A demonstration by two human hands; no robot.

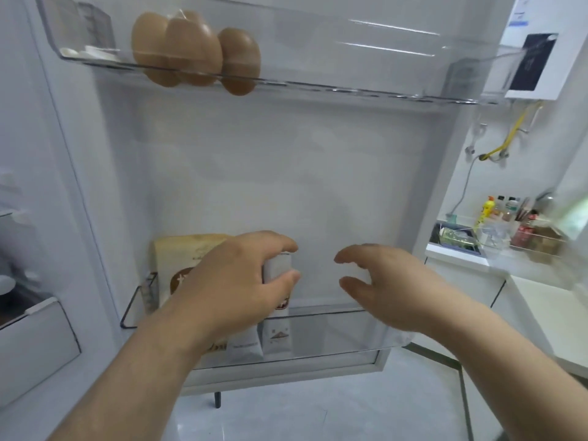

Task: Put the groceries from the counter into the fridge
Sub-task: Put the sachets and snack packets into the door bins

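Lower centre, in the door shelf [337,332] — the left hand [235,281] grips a small carton [277,267] by its top (light, stiff, probably crushable); the right hand [391,288] hovers, fingers [348,257] open, empty.

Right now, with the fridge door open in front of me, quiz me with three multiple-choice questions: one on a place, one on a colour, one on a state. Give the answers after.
1. Where are the eggs? A) upper door shelf B) lower door shelf C) counter
2. What colour are the eggs? A) white B) brown C) blue
3. What is the right hand doing? A) pinching a bottle B) holding an egg C) holding nothing

Answers: 1 A, they sit behind the clear rim of the upper door shelf. 2 B, the shells are brown. 3 C, its fingers are spread and bare; only the left hand grips the grey carton.
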